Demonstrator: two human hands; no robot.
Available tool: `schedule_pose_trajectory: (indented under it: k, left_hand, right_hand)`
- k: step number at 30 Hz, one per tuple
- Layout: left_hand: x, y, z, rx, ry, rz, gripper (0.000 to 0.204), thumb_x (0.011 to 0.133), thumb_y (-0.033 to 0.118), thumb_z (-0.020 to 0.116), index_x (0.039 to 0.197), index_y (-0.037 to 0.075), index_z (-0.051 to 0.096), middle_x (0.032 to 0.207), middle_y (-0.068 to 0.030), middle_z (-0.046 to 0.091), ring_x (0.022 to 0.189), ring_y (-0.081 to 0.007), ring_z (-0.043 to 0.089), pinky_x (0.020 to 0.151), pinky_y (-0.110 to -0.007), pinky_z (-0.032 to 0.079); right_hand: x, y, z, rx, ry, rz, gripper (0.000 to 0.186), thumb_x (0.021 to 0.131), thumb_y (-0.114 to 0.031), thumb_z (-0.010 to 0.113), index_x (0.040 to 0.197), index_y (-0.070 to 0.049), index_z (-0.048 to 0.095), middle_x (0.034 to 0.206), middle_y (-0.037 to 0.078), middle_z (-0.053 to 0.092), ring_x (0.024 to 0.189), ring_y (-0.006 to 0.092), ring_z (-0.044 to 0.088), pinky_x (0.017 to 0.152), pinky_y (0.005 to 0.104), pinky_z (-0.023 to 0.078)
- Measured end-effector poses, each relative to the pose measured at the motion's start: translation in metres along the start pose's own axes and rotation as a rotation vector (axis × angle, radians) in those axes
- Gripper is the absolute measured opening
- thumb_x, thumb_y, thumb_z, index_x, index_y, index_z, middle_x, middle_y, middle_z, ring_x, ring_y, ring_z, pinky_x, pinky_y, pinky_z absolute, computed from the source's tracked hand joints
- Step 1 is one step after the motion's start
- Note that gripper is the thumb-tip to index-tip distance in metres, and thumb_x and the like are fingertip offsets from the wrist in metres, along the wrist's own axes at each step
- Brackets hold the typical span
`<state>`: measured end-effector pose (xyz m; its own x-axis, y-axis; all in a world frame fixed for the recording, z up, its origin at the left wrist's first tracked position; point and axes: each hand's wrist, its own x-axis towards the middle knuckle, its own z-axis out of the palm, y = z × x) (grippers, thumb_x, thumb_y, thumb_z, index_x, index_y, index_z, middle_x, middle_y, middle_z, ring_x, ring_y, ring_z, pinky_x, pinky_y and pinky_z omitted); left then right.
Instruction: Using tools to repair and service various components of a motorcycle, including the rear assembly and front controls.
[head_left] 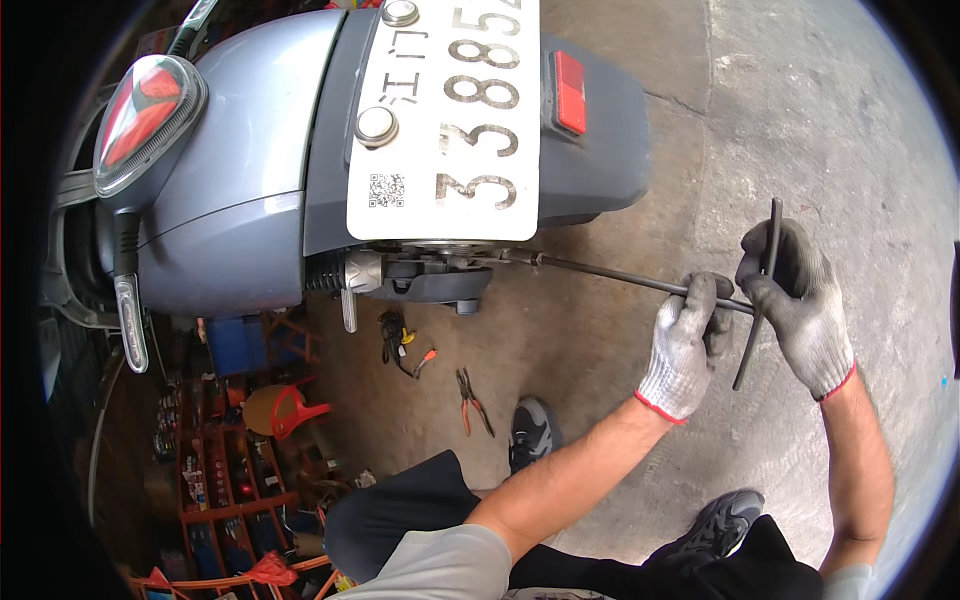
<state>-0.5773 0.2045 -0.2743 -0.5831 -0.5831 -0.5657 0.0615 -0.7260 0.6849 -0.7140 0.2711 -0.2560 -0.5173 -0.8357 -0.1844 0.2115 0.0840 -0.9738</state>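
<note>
A grey scooter point(240, 90) fills the upper left, its white rear plate and red reflector showing. A long black T-handle wrench point(610, 273) reaches from the rear wheel hub point(440, 256) below the plate out to the right. My left hand point(685, 350), in a dirty white glove with red cuff, is closed round the wrench's shaft near its outer end. My right hand point(795, 300), in a matching glove, grips the crossbar at that end, thumb and fingers wrapped over it. The wrench's tip at the hub is too small to make out clearly.
Pliers point(470, 400) and a black cable bundle point(392, 340) lie on the concrete floor point(780, 100). At lower left are red-orange shelving with small items point(230, 516), a blue container point(230, 340) and a red plastic object point(295, 410). My feet are below.
</note>
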Motion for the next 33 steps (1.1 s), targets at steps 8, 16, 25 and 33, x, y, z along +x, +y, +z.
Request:
schedule_pose_trajectory:
  k: [8,16,25,33]
  left_hand:
    - [0.004,0.012,0.008,0.074,0.021,0.030,0.037,0.098,0.042,0.055,0.105,0.006,0.054,0.070,0.0025,0.049,0.055,-0.0061,0.041,0.048,-0.022,0.033]
    - [0.002,0.003,-0.009,-0.029,-0.054,-0.035,0.036,0.098,0.042,0.054,0.103,0.007,0.054,0.071,0.0021,0.049,0.054,-0.0073,0.038,0.048,-0.023,0.030]
    - [-0.011,0.003,-0.007,-0.048,-0.112,-0.003,0.039,0.097,0.046,0.053,0.097,0.007,0.054,0.068,0.0012,0.048,0.052,-0.0088,0.037,0.047,-0.025,0.030]
    - [-0.001,-0.002,-0.003,0.096,0.106,-0.024,0.038,0.097,0.046,0.054,0.094,0.007,0.054,0.068,0.0016,0.045,0.055,-0.0075,0.037,0.048,-0.024,0.028]
  right_hand:
    - [-0.049,0.013,-0.006,-0.871,-0.305,-0.690,0.025,0.059,-0.002,0.068,0.080,-0.015,0.070,0.081,0.007,0.064,0.065,0.0276,0.056,0.056,0.0402,0.042]
    - [-0.056,0.015,-0.009,-0.478,-0.620,-0.272,0.029,0.069,0.008,0.053,0.085,-0.009,0.070,0.086,0.009,0.070,0.081,0.0276,0.069,0.071,0.0349,0.054]
    - [-0.006,0.022,-0.022,0.721,0.050,0.597,0.033,0.096,-0.029,0.048,0.096,0.000,0.065,0.065,-0.001,0.056,0.042,0.0059,0.041,0.039,0.0210,0.032]
    - [-0.019,-0.041,-0.016,-0.309,-0.672,-0.334,0.024,0.073,0.005,0.056,0.088,-0.007,0.070,0.081,0.008,0.070,0.077,0.0212,0.070,0.070,0.0306,0.055]
